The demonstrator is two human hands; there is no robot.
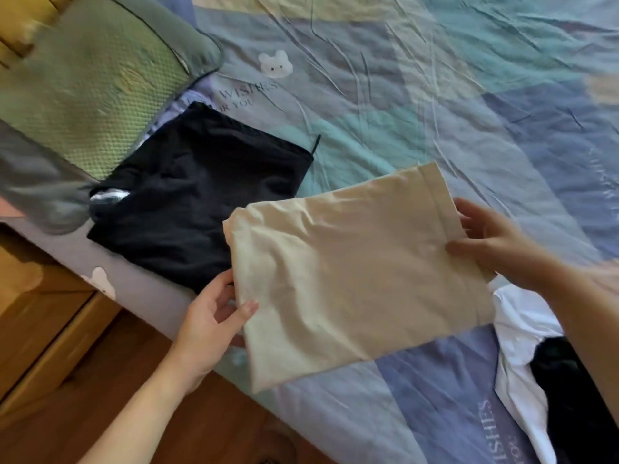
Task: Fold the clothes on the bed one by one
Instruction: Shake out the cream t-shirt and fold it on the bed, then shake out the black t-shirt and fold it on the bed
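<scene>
Beige garment [351, 272] folded, held by both hands; bedsheet [435, 95] reads "WISHES".

Tan cloth [355, 272]: folded, held at both ends over the bed [435, 95].
Left hand [207, 326]: pinches left edge.
Right hand [495, 242]: pinches right edge.
Black clothes [197, 195]: folded, beside green pillow [87, 82].

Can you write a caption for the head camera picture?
Two hands hold a folded beige garment beside folded black clothes.
</scene>
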